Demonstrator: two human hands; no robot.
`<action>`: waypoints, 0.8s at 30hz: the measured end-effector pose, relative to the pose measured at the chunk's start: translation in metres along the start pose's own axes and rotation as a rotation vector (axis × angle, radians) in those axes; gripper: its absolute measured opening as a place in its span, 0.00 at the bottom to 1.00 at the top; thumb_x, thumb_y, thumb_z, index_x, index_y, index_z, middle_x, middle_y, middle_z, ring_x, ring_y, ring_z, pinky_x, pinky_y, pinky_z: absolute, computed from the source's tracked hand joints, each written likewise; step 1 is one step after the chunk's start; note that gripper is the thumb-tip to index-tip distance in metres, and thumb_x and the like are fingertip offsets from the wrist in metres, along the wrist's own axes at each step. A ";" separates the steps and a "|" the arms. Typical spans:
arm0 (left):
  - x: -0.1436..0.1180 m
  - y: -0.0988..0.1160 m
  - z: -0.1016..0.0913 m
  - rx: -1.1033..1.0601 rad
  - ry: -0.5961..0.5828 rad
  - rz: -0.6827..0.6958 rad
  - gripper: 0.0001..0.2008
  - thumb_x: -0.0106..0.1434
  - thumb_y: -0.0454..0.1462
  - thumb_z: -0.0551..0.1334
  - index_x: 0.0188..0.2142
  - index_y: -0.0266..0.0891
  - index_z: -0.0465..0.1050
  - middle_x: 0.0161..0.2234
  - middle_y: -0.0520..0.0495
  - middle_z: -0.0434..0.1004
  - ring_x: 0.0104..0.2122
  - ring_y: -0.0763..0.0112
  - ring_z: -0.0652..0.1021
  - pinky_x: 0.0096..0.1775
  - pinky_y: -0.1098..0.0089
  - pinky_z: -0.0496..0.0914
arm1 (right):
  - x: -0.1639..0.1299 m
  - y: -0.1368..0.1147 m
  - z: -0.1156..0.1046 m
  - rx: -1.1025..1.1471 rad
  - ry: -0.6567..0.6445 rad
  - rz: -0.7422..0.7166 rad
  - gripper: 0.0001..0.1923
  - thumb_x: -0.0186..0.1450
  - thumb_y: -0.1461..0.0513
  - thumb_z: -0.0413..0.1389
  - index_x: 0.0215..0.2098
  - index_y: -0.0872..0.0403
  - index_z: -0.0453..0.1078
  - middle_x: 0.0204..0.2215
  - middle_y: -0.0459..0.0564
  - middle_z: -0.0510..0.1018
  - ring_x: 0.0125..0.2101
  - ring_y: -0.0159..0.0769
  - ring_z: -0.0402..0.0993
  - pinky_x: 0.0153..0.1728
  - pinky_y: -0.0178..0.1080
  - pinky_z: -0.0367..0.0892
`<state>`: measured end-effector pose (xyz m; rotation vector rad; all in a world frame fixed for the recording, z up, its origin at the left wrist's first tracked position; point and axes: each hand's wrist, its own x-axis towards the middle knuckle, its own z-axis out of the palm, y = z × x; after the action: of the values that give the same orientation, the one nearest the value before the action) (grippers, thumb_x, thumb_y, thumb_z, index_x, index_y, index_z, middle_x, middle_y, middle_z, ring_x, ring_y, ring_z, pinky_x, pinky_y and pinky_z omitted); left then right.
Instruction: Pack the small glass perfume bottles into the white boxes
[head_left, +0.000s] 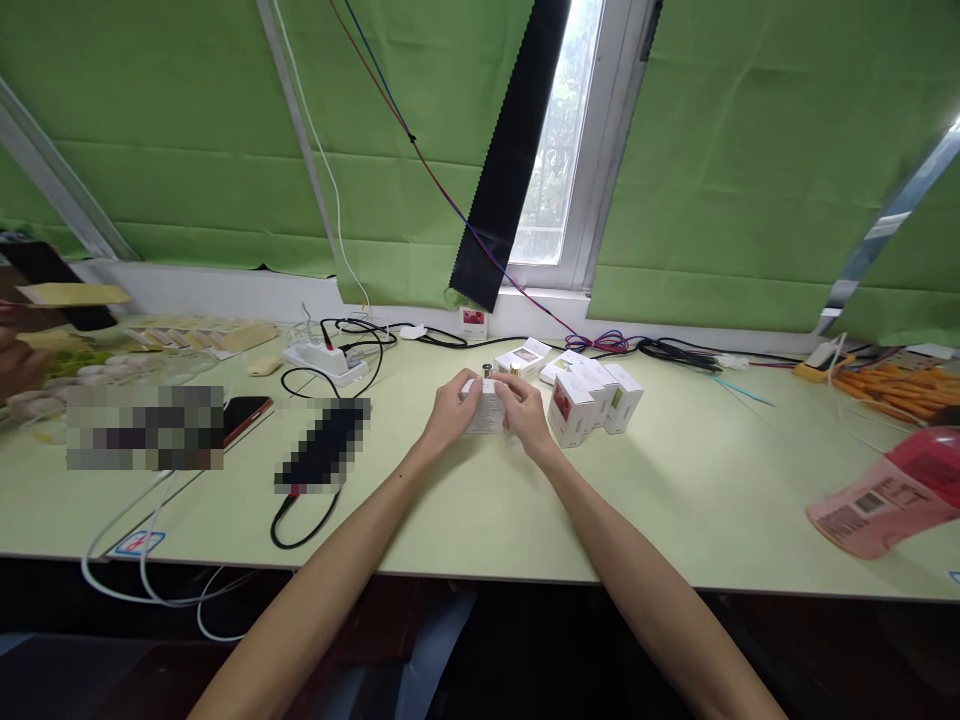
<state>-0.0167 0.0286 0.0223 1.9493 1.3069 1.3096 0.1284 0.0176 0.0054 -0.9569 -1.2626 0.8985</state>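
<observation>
Both my hands meet over a small white box near the middle of the pale green table. My left hand grips its left end. My right hand holds its right side, fingers curled over the top. Just right of my right hand stands a row of similar small white boxes with red print. Behind my hands lies another flat white box, with a small dark cylinder beside it.
A white power strip with black cables lies at the back left, and a phone lies further left. Food trays fill the far left. A pink bag sits at the right edge, orange sticks behind it.
</observation>
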 end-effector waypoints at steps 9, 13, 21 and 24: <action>0.000 -0.001 -0.003 -0.046 -0.025 0.059 0.14 0.65 0.49 0.60 0.39 0.42 0.74 0.38 0.49 0.79 0.38 0.65 0.76 0.40 0.68 0.69 | -0.005 -0.005 0.002 -0.033 0.002 -0.078 0.18 0.67 0.52 0.55 0.46 0.52 0.80 0.45 0.52 0.83 0.36 0.38 0.77 0.27 0.35 0.70; 0.001 -0.002 -0.004 -0.163 -0.062 0.082 0.15 0.63 0.49 0.63 0.40 0.42 0.75 0.41 0.47 0.79 0.41 0.63 0.77 0.42 0.66 0.70 | -0.007 -0.004 0.004 -0.088 0.034 -0.171 0.18 0.69 0.50 0.54 0.45 0.52 0.79 0.46 0.52 0.83 0.41 0.40 0.78 0.39 0.39 0.73; 0.001 -0.002 -0.007 -0.337 -0.098 0.034 0.14 0.60 0.48 0.66 0.40 0.42 0.75 0.41 0.47 0.78 0.40 0.62 0.78 0.40 0.67 0.71 | -0.004 0.006 0.004 -0.078 0.029 -0.149 0.23 0.65 0.45 0.58 0.45 0.53 0.75 0.38 0.50 0.79 0.26 0.32 0.71 0.25 0.35 0.67; 0.001 -0.003 -0.007 -0.355 -0.101 0.028 0.14 0.60 0.47 0.66 0.41 0.42 0.75 0.43 0.46 0.78 0.41 0.61 0.77 0.40 0.67 0.71 | -0.005 0.006 0.005 -0.086 0.049 -0.176 0.21 0.66 0.45 0.58 0.44 0.54 0.73 0.37 0.49 0.78 0.26 0.30 0.68 0.25 0.33 0.66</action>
<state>-0.0239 0.0300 0.0239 1.7640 0.9283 1.3327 0.1229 0.0154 -0.0012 -0.9142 -1.3301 0.6846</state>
